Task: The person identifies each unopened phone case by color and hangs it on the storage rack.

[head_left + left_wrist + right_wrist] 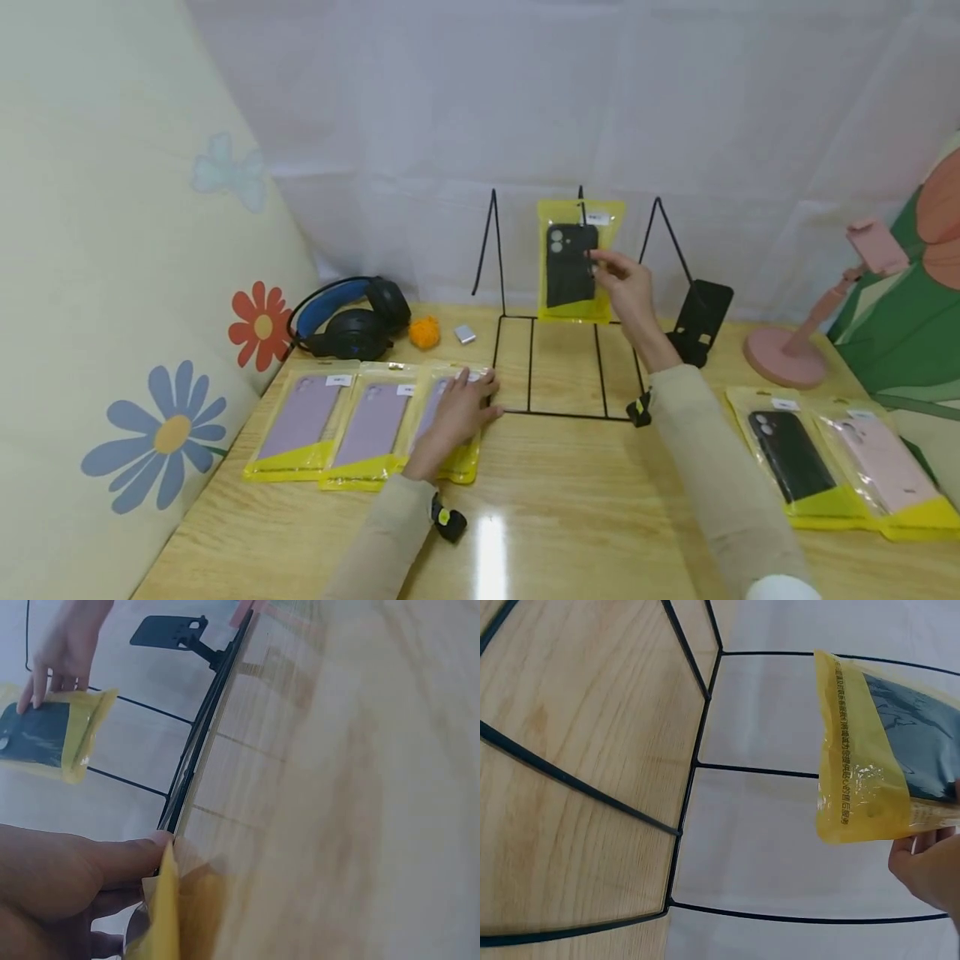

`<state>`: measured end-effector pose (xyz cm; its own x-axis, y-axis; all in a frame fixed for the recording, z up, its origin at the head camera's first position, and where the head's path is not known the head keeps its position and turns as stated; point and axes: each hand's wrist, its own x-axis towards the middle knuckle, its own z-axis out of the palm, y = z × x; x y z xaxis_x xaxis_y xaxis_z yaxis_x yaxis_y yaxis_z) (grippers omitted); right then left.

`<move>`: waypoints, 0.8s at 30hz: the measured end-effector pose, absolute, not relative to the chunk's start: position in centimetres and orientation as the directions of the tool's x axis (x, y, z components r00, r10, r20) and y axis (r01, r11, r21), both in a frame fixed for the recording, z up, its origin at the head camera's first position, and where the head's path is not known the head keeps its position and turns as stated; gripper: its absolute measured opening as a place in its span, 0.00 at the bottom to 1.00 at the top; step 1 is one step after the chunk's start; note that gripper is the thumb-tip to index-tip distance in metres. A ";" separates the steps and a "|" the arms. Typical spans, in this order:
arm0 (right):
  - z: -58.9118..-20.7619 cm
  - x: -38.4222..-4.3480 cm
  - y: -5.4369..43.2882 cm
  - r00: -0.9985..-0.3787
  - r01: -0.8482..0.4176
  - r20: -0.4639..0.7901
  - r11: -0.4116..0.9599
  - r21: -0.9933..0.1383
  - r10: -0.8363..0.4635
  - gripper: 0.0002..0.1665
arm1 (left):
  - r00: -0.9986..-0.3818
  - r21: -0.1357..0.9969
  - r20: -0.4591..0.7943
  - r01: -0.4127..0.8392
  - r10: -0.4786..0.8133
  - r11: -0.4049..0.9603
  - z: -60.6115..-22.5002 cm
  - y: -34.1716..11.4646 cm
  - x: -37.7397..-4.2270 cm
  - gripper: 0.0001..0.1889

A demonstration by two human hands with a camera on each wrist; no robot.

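On the rack's middle hook hangs a yellow-edged pouch holding a black phone case (pixel 566 287). My right hand (pixel 632 292) pinches the pouch's right edge, with fingertips right beside the hook's end. In the left wrist view some of the fingers (pixel 39 684) lie across its front and others go behind the edge. My left hand (pixel 457 412) rests, fingers spread, over the top of a pouched lilac phone case (pixel 429 408); its thumb points toward the black wire rack (pixel 530 367). Two similar lilac-case pouches (pixel 372 425) lie left of it.
Black headphones (pixel 356 329), an orange ball (pixel 424 332) and a small silver-grey item (pixel 464 334) stand at the back left. Right of the rack are a black phone-shaped holder (pixel 701 317), a pink stand (pixel 787 357), and pouches with black (pixel 791 454) and pink (pixel 881 462) cases.
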<state>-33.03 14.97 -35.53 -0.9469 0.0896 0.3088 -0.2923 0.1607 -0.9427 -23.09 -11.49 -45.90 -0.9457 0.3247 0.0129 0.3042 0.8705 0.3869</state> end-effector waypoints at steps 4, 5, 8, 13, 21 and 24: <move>-35.2 -34.0 15.2 -0.939 -0.307 0.330 0.202 -0.930 0.093 0.15 | -0.942 0.387 0.044 0.324 0.334 0.863 -45.8 -11.5 -23.1 0.25; -35.2 -34.2 15.2 -0.937 -0.312 0.335 0.206 -0.928 0.093 0.14 | -0.941 0.388 0.048 0.326 0.334 0.862 -45.8 -11.6 -23.1 0.25; -35.1 -34.6 15.3 -0.942 -0.295 0.321 0.221 -0.930 0.093 0.14 | -0.940 0.395 0.053 0.330 0.338 0.857 -46.1 -11.7 -23.0 0.25; -35.5 -34.9 15.1 -0.955 -0.260 0.284 0.222 -0.940 0.083 0.13 | -0.939 0.412 0.052 0.331 0.341 0.849 -46.9 -11.8 -22.8 0.25; -36.6 -35.3 15.4 -0.955 -0.264 0.288 0.226 -0.938 0.079 0.14 | -0.939 0.401 0.076 0.336 0.335 0.852 -47.1 -11.8 -22.9 0.25; -37.6 -35.2 16.3 -0.953 -0.266 0.293 0.261 -0.928 0.072 0.15 | -0.939 0.395 0.095 0.342 0.332 0.853 -46.8 -11.7 -23.1 0.25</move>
<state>-35.16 16.29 -37.64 -0.9533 0.0718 0.2934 -0.2660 0.2606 -0.9281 -23.13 -11.68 -46.75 -0.9386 0.3317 0.0953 0.3415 0.8530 0.3947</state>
